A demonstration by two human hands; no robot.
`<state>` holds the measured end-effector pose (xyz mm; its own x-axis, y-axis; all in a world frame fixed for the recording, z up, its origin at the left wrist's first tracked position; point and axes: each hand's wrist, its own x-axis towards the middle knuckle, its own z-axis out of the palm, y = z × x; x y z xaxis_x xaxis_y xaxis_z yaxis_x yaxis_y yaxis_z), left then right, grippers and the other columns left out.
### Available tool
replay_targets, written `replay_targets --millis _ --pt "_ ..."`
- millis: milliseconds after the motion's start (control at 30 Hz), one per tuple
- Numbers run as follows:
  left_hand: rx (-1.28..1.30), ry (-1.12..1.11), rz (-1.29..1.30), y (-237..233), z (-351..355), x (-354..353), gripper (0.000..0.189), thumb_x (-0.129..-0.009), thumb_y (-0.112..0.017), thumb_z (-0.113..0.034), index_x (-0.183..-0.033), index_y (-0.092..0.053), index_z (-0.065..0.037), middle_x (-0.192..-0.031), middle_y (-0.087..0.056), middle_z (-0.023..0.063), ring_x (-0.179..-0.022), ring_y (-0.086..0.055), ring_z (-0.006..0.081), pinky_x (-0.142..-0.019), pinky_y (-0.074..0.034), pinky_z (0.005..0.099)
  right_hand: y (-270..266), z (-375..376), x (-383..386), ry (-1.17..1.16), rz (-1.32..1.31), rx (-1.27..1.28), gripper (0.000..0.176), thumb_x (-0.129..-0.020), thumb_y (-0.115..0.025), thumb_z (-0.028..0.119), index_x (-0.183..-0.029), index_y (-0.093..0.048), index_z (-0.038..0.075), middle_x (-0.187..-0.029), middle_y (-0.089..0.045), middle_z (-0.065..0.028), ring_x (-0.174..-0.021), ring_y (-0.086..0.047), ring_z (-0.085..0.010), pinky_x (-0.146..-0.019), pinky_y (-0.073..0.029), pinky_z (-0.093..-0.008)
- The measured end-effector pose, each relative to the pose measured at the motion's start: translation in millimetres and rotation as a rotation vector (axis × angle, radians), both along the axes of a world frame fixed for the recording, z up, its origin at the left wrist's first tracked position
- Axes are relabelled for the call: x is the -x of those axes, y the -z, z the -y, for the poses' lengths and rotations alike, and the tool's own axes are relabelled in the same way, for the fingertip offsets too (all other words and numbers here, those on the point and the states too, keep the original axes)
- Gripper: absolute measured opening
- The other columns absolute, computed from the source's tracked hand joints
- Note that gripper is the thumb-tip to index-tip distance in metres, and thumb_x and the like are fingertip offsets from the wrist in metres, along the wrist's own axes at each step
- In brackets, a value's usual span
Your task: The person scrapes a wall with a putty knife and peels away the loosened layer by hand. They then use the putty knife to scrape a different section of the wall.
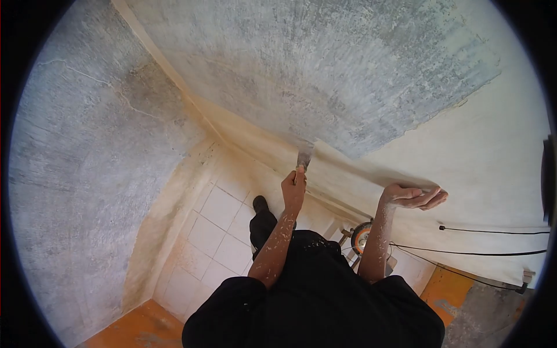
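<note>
My left hand is wrapped round the handle of a scraper, its flat metal blade pointing up. The blade's tip meets the wall at the lower border of a grey, stripped patch, where cream paint begins. To the right, my right hand is open beside the cream wall, fingers stretched sideways and slightly curved, nothing visible in it. Whether its far side presses on the wall is hard to tell. Pale flakes speckle both forearms.
Another grey stripped wall meets this one at a corner on the left. Below lie white floor tiles and an orange floor strip. A round orange-and-black device is by my right forearm. Black cables run along the right.
</note>
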<state>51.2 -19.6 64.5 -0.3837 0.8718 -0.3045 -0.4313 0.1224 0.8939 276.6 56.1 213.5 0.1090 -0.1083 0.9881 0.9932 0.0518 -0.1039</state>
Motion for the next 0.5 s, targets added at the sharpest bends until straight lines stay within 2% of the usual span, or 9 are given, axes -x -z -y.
replay_targets --millis 100,167,267,400,500 --pt "-0.047 0.017 -0.172 -1.3 -3.9 4.6 0.048 -0.099 -0.059 -0.040 -0.069 -0.057 -0.003 -0.058 -0.043 -0.0047 -0.054 -0.037 0.0041 -0.049 -0.029 0.0247 1.6 6.0 0.0 0.005 -0.011 0.019 0.045 -0.106 -0.026 0.020 -0.138 -0.044 -0.007 -0.148 -0.038 -0.0232 -0.143 -0.028 -0.0362 -0.115 -0.028 -0.0533" --pt "-0.030 0.015 -0.155 14.1 1.1 3.1 0.049 -0.099 -0.059 -0.041 -0.070 -0.057 -0.002 -0.058 -0.043 -0.0047 -0.053 -0.037 0.0042 -0.048 -0.029 0.0246 -3.4 6.7 4.6 0.008 -0.012 0.035 0.045 -0.106 -0.027 0.020 -0.138 -0.043 -0.007 -0.149 -0.036 -0.0228 -0.143 -0.027 -0.0359 -0.115 -0.028 -0.0528" --pt "-0.012 0.001 -0.153 12.5 -0.2 2.3 0.049 -0.099 -0.059 -0.042 -0.070 -0.056 -0.003 -0.057 -0.042 -0.0051 -0.052 -0.036 0.0041 -0.048 -0.028 0.0244 4.4 1.1 -3.4 -0.029 -0.008 0.005 0.044 -0.105 -0.027 0.018 -0.138 -0.042 -0.006 -0.149 -0.036 -0.0234 -0.144 -0.026 -0.0356 -0.115 -0.025 -0.0554" --pt "0.017 0.023 -0.148 15.0 4.1 10.7 0.048 -0.099 -0.059 -0.041 -0.069 -0.055 -0.003 -0.057 -0.040 -0.0056 -0.052 -0.036 0.0041 -0.048 -0.029 0.0245 -3.4 5.1 5.0 -0.017 -0.037 0.019 0.043 -0.105 -0.028 0.018 -0.138 -0.043 -0.006 -0.149 -0.037 -0.0226 -0.144 -0.027 -0.0357 -0.115 -0.026 -0.0547" --pt "0.016 0.011 -0.042 10.4 -3.3 5.0 0.045 -0.099 -0.060 -0.037 -0.069 -0.056 -0.003 -0.057 -0.039 -0.0059 -0.053 -0.036 0.0038 -0.048 -0.029 0.0245 1.2 3.4 -1.0 0.015 0.005 0.026 0.043 -0.105 -0.028 0.018 -0.138 -0.043 -0.005 -0.149 -0.036 -0.0222 -0.143 -0.027 -0.0359 -0.115 -0.026 -0.0538"
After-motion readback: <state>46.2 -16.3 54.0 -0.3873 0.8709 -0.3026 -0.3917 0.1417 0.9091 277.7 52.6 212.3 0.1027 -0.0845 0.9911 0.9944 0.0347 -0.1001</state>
